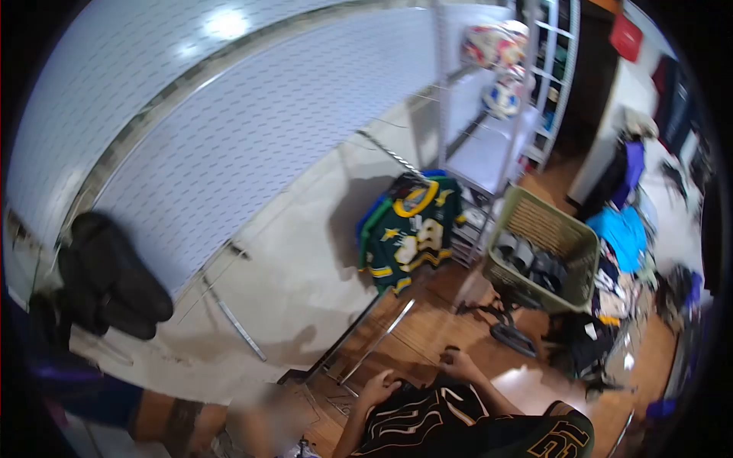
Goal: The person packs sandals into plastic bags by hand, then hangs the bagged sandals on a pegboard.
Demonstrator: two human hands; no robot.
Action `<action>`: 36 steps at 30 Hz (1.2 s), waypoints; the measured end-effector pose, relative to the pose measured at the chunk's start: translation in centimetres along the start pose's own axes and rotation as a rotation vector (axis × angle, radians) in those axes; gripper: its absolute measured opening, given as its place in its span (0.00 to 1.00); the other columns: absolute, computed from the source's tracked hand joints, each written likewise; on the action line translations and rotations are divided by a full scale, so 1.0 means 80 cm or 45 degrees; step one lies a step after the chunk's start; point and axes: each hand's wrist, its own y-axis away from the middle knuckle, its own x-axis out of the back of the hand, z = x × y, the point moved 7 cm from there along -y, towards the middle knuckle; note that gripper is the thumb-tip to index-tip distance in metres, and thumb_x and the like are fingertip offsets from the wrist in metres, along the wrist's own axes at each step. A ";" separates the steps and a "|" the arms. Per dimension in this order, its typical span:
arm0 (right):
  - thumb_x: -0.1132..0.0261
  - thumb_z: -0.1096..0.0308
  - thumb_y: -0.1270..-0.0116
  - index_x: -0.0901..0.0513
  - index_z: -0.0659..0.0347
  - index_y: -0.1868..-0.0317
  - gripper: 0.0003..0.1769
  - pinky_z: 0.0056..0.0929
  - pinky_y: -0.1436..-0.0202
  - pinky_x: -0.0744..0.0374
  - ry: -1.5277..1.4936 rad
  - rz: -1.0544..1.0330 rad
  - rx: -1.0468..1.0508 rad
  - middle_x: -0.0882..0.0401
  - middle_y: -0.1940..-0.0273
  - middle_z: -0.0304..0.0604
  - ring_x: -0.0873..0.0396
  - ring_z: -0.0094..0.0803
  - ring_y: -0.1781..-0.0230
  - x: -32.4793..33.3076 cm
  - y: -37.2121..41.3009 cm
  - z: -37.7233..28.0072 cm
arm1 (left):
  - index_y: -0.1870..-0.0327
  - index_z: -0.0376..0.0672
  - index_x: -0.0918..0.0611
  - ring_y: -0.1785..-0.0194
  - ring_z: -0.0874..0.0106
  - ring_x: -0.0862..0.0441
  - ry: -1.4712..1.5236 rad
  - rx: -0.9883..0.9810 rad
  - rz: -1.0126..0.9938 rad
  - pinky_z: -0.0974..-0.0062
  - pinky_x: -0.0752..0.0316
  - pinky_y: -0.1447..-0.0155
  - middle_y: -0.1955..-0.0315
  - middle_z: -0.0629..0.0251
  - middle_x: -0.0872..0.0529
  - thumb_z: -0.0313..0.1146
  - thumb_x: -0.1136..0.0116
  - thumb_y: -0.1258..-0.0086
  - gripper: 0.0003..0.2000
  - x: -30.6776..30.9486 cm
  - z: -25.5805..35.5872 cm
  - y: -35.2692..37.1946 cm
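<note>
Low in the view, both my hands grip the top edge of a black garment with cream stripes (416,420) and hold it spread out in front of me. My left hand (379,388) pinches its left corner. My right hand (456,364) clutches the cloth a little further right. A black and gold jersey with a number (561,439) lies over my right forearm. Ahead, a green and yellow jersey (412,237) hangs from a metal clothes rail (393,156).
An olive laundry basket (546,248) with dark clothes sits on a stand to the right. Behind it is a heap of clothes (622,237). White shelves (496,99) hold balls. A dark jacket (107,278) hangs at left. The floor is wood.
</note>
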 end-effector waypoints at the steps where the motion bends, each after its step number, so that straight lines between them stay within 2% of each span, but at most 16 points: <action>1: 0.29 0.65 0.38 0.19 0.70 0.47 0.22 0.31 0.55 0.17 -0.057 0.086 -0.045 0.13 0.59 0.52 0.14 0.35 0.60 0.023 0.008 -0.007 | 0.35 0.34 0.26 0.42 0.55 0.18 -0.028 -0.004 -0.064 0.65 0.23 0.41 0.46 0.43 0.17 0.43 0.33 0.34 0.30 -0.006 0.017 -0.016; 3: 0.30 0.65 0.37 0.19 0.70 0.47 0.21 0.30 0.55 0.17 -0.210 0.252 -0.081 0.13 0.59 0.51 0.14 0.33 0.60 0.063 0.016 -0.025 | 0.35 0.33 0.27 0.41 0.52 0.19 -0.196 -0.293 -0.182 0.62 0.24 0.40 0.44 0.41 0.19 0.44 0.35 0.33 0.31 -0.017 0.078 -0.050; 4: 0.31 0.66 0.36 0.19 0.70 0.46 0.21 0.30 0.55 0.17 -0.304 0.334 -0.072 0.13 0.59 0.51 0.14 0.32 0.60 0.083 0.018 -0.028 | 0.35 0.33 0.27 0.41 0.52 0.19 -0.220 -0.299 -0.241 0.62 0.24 0.40 0.44 0.41 0.19 0.44 0.35 0.33 0.31 -0.024 0.102 -0.064; 6: 0.31 0.66 0.35 0.20 0.71 0.45 0.21 0.29 0.55 0.18 -0.356 0.458 -0.047 0.13 0.59 0.51 0.15 0.31 0.60 0.131 0.024 -0.042 | 0.34 0.33 0.28 0.45 0.60 0.17 -0.308 -0.535 -0.231 0.67 0.22 0.43 0.47 0.47 0.17 0.43 0.37 0.29 0.29 -0.028 0.177 -0.085; 9: 0.31 0.67 0.34 0.21 0.72 0.44 0.22 0.29 0.55 0.19 -0.483 0.627 -0.042 0.13 0.59 0.50 0.16 0.30 0.60 0.205 0.037 -0.025 | 0.36 0.33 0.26 0.46 0.61 0.16 -0.173 -0.516 -0.334 0.68 0.22 0.43 0.48 0.48 0.16 0.40 0.38 0.29 0.26 -0.053 0.262 -0.129; 13: 0.32 0.66 0.33 0.23 0.72 0.42 0.24 0.33 0.55 0.17 -0.594 0.789 -0.045 0.13 0.58 0.53 0.13 0.36 0.60 0.303 0.043 0.062 | 0.39 0.34 0.25 0.44 0.62 0.17 -0.130 -0.577 -0.390 0.68 0.22 0.42 0.49 0.48 0.16 0.37 0.39 0.28 0.21 -0.120 0.353 -0.196; 15: 0.32 0.69 0.33 0.23 0.71 0.43 0.21 0.29 0.54 0.19 -0.489 0.957 -0.090 0.14 0.60 0.47 0.17 0.28 0.62 0.365 0.046 0.105 | 0.39 0.34 0.24 0.47 0.65 0.16 -0.106 -0.565 -0.430 0.69 0.22 0.44 0.52 0.53 0.14 0.34 0.39 0.27 0.20 -0.160 0.412 -0.214; 17: 0.33 0.69 0.33 0.24 0.74 0.41 0.24 0.27 0.59 0.20 -0.483 0.977 -0.245 0.15 0.60 0.47 0.18 0.27 0.63 0.422 0.043 0.150 | 0.39 0.35 0.24 0.47 0.66 0.16 -0.075 -0.594 -0.490 0.70 0.22 0.44 0.52 0.54 0.14 0.34 0.40 0.27 0.19 -0.211 0.440 -0.252; 21: 0.32 0.69 0.34 0.31 0.74 0.35 0.30 0.27 0.61 0.20 -0.972 1.149 -0.414 0.15 0.58 0.48 0.19 0.27 0.63 0.491 -0.001 0.299 | 0.42 0.37 0.21 0.50 0.69 0.17 0.006 -0.629 -0.627 0.73 0.23 0.47 0.54 0.58 0.14 0.33 0.40 0.27 0.16 -0.305 0.496 -0.324; 23: 0.30 0.67 0.36 0.31 0.72 0.34 0.33 0.25 0.65 0.21 -1.174 1.223 -0.523 0.14 0.55 0.53 0.19 0.29 0.65 0.522 -0.016 0.334 | 0.45 0.37 0.20 0.53 0.71 0.17 0.071 -0.629 -0.628 0.74 0.23 0.49 0.56 0.60 0.13 0.33 0.40 0.27 0.14 -0.354 0.503 -0.375; 25: 0.34 0.67 0.32 0.36 0.71 0.29 0.35 0.35 0.55 0.17 -1.093 1.099 -0.823 0.19 0.48 0.54 0.18 0.35 0.56 0.535 -0.032 0.379 | 0.47 0.36 0.18 0.55 0.73 0.16 0.158 -0.565 -0.591 0.74 0.23 0.50 0.57 0.61 0.12 0.33 0.40 0.27 0.13 -0.394 0.507 -0.425; 27: 0.35 0.68 0.32 0.38 0.70 0.27 0.36 0.34 0.61 0.20 -1.148 1.089 -0.931 0.20 0.49 0.54 0.21 0.34 0.59 0.535 -0.058 0.444 | 0.48 0.35 0.18 0.55 0.73 0.16 0.181 -0.553 -0.577 0.75 0.22 0.50 0.57 0.60 0.12 0.33 0.39 0.28 0.13 -0.438 0.489 -0.483; 30: 0.37 0.70 0.32 0.42 0.70 0.26 0.37 0.32 0.70 0.32 -1.131 1.026 -1.198 0.22 0.49 0.51 0.28 0.32 0.68 0.507 -0.088 0.548 | 0.46 0.34 0.18 0.51 0.68 0.15 0.016 -0.373 -0.524 0.72 0.22 0.47 0.54 0.55 0.13 0.34 0.37 0.31 0.17 -0.488 0.459 -0.550; 33: 0.38 0.72 0.32 0.43 0.66 0.24 0.38 0.40 0.59 0.23 -1.255 0.898 -1.372 0.27 0.39 0.53 0.23 0.40 0.55 0.486 -0.102 0.591 | 0.44 0.34 0.19 0.49 0.64 0.16 -0.114 -0.174 -0.507 0.69 0.24 0.43 0.53 0.55 0.13 0.38 0.35 0.33 0.21 -0.536 0.401 -0.611; 35: 0.39 0.73 0.33 0.45 0.61 0.23 0.40 0.42 0.47 0.24 -1.139 0.867 -1.528 0.35 0.30 0.53 0.26 0.45 0.42 0.486 -0.104 0.592 | 0.38 0.33 0.23 0.42 0.61 0.19 -0.230 0.013 -0.513 0.67 0.26 0.38 0.45 0.51 0.16 0.40 0.34 0.33 0.27 -0.552 0.387 -0.631; 36: 0.39 0.74 0.33 0.48 0.56 0.22 0.42 0.44 0.34 0.29 -1.239 0.814 -1.556 0.46 0.24 0.51 0.36 0.48 0.30 0.484 -0.107 0.594 | 0.35 0.33 0.26 0.39 0.59 0.20 -0.296 0.017 -0.486 0.66 0.27 0.36 0.41 0.50 0.19 0.40 0.34 0.34 0.29 -0.555 0.388 -0.635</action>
